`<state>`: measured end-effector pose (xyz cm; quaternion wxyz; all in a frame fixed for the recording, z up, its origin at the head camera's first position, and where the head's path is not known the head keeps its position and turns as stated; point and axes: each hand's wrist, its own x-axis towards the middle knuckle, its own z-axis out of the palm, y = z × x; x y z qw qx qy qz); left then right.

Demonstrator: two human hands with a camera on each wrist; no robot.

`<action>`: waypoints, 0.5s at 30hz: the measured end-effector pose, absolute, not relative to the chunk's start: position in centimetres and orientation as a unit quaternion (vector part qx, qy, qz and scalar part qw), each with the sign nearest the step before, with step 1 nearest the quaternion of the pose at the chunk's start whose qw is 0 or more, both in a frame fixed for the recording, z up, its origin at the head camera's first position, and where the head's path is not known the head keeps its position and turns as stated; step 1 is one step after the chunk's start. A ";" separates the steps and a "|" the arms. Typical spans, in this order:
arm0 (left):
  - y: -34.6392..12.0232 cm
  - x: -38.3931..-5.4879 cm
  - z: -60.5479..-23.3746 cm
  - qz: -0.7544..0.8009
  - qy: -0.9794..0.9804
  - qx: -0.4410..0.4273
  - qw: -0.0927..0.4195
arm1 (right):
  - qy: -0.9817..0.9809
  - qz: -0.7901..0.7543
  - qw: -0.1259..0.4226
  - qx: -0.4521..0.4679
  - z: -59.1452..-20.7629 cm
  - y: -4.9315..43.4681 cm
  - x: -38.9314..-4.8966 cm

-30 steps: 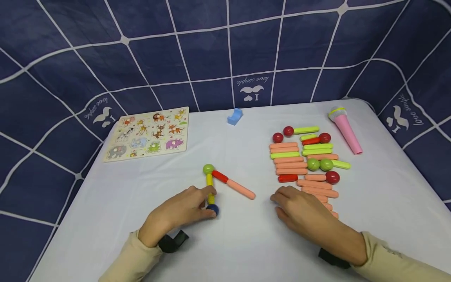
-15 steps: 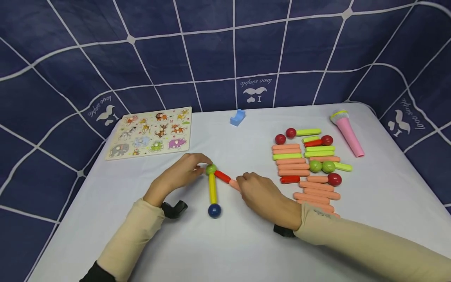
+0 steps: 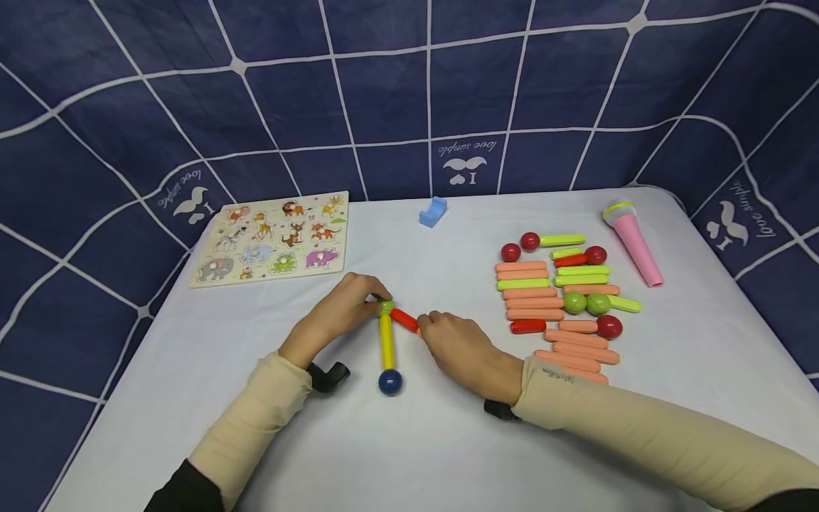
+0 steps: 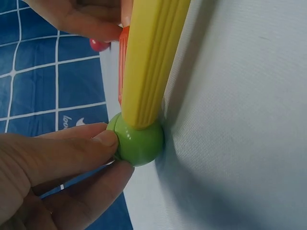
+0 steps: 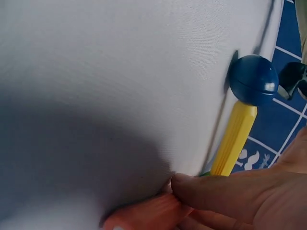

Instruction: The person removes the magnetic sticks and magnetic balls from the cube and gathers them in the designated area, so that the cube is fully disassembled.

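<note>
My left hand (image 3: 342,313) pinches a green ball (image 4: 141,143) between thumb and fingers. A yellow rod (image 3: 387,341) runs from that ball toward me and meets a dark blue ball (image 3: 390,382) at its near end. Also joined to the green ball is a short red rod (image 3: 404,320), slanting right. An orange-pink rod (image 5: 148,213) continues from the red one, and my right hand (image 3: 466,352) grips it with thumb and fingers. In the head view that hand hides most of the orange-pink rod.
Several loose orange-pink, lime and red rods (image 3: 534,304) and balls (image 3: 609,326) lie at the right. Behind them is a pink toy microphone (image 3: 636,245). An animal puzzle board (image 3: 271,238) lies at the back left, and a light blue block (image 3: 433,212) sits at the back middle.
My left hand has gone from the dark blue ball and yellow rod to the green ball and now pinches it. My right hand has moved left from the loose rods onto the orange-pink rod.
</note>
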<state>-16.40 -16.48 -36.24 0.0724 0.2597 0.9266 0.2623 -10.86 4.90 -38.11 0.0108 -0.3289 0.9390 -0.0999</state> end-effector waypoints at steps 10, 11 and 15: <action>-15.8 -16.2 -35.8 0.247 0.939 0.220 0.089 | 0.940 -0.090 0.021 -0.328 -38.3 5.5 -10.7; -15.8 -16.2 -35.8 0.248 0.939 0.220 0.089 | 0.940 -0.091 0.022 -0.328 -38.3 5.7 -10.6; -15.8 -16.2 -35.9 0.250 0.938 0.222 0.087 | 0.938 -0.107 0.020 -0.328 -38.2 6.9 -10.1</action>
